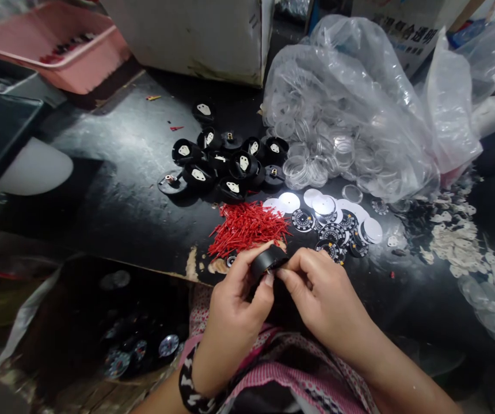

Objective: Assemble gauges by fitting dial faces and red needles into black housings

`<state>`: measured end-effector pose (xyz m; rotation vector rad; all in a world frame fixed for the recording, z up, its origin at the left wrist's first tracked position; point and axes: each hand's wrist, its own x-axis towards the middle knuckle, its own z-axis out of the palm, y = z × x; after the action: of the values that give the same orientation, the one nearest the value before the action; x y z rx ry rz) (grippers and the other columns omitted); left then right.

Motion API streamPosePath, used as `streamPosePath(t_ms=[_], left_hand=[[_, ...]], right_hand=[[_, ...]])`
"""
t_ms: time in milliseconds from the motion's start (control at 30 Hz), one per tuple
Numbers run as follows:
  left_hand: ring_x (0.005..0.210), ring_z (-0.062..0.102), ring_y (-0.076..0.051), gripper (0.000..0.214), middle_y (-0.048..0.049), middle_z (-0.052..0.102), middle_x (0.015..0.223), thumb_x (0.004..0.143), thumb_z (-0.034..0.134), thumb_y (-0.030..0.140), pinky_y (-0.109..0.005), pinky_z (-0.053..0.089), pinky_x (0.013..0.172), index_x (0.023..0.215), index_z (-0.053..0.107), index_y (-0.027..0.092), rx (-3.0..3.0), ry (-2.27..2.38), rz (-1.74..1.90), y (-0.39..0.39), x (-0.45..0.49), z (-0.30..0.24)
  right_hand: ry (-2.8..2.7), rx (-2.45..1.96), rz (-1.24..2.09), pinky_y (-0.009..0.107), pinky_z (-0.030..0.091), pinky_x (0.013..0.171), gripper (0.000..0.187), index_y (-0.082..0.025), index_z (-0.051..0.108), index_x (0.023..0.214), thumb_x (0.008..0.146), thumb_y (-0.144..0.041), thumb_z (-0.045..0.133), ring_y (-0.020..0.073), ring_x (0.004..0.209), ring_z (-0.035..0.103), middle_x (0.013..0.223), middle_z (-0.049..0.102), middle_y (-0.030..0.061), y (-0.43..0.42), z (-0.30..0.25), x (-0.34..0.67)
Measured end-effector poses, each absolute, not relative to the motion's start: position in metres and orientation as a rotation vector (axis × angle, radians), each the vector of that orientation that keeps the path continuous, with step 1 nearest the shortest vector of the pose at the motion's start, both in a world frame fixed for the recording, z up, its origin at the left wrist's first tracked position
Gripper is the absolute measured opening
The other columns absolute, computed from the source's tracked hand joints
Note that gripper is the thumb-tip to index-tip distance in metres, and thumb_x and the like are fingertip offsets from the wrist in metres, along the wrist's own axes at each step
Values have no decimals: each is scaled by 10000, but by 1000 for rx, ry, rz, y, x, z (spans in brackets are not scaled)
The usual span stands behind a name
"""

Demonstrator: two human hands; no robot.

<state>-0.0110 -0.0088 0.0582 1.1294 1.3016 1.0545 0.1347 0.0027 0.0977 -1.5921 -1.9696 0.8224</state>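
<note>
Between the thumb and fingers of my left hand [239, 305] is a round black gauge case [263, 263], tilted on its side. My right hand [327, 293] is closed in a pinch at the case's right edge; whatever its fingertips hold is too small and hidden to make out. Just beyond my hands lies a pile of thin red pointers [251, 230]. To its right are printed black dials [331, 234] mixed with white discs [323, 204]. More black cases [198, 173] stand grouped behind the pointers, several with a whitish plate inside.
A plastic bag [351, 75] spills clear round covers [299, 169] at the back right. Small whitish plates [454, 238] lie heaped at the far right. A pink bin [83, 69] and a large box [195, 40] stand behind. Below the table edge, an open container holds finished-looking gauges [168, 345].
</note>
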Motion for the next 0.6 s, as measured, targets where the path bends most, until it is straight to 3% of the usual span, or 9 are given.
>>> streamPosePath(t_ms=[133, 233, 300, 367, 533, 600], left_hand=[[1103, 660, -204, 237, 11, 717, 1158, 876, 634, 291, -269, 501, 963, 1108, 682, 310, 921, 1170, 989, -6, -13, 56], [1228, 593, -242, 324, -7, 677, 1271, 865, 658, 331, -327, 479, 1031, 1189, 663, 322, 708, 1053, 920, -3, -17, 51], [1296, 535, -266, 383, -18, 646, 1328, 846, 682, 358, -367, 430, 1091, 1226, 656, 321, 665, 1061, 905, -3, -18, 47], [1332, 497, -283, 395, -21, 632, 1351, 820, 706, 391, -383, 400, 1119, 1206, 680, 313, 655, 1127, 907, -5, -17, 44], [1288, 539, -321, 281, -13, 692, 1258, 868, 608, 459, -434, 513, 1013, 1082, 733, 326, 576, 1191, 898, -9, -7, 40], [1337, 480, -330, 182, 10, 723, 1196, 797, 709, 395, -415, 486, 1041, 954, 765, 322, 624, 1173, 916, -7, -5, 37]], right_hand=[[-1971, -1580, 850, 287, 328, 643, 259, -199, 489, 641, 867, -166, 612, 121, 586, 484, 596, 525, -52, 6, 98, 138], [-2075, -1473, 702, 307, 354, 709, 40, -186, 617, 863, 883, -166, 588, 148, 719, 557, 773, 632, -3, 11, 96, 144], [-2206, -1418, 560, 331, 356, 752, 114, -168, 629, 982, 914, -167, 538, 178, 807, 574, 873, 664, 39, 14, 94, 147], [-2329, -1402, 420, 347, 350, 753, 147, -160, 629, 924, 929, -166, 483, 195, 810, 566, 854, 666, 58, 16, 92, 146], [-2312, -1511, 304, 335, 361, 720, 169, -173, 589, 816, 897, -178, 441, 174, 735, 569, 758, 651, 29, 17, 91, 136], [-2255, -1613, 347, 327, 377, 726, 141, -178, 585, 828, 898, -202, 465, 167, 737, 587, 769, 661, 16, 16, 92, 136]])
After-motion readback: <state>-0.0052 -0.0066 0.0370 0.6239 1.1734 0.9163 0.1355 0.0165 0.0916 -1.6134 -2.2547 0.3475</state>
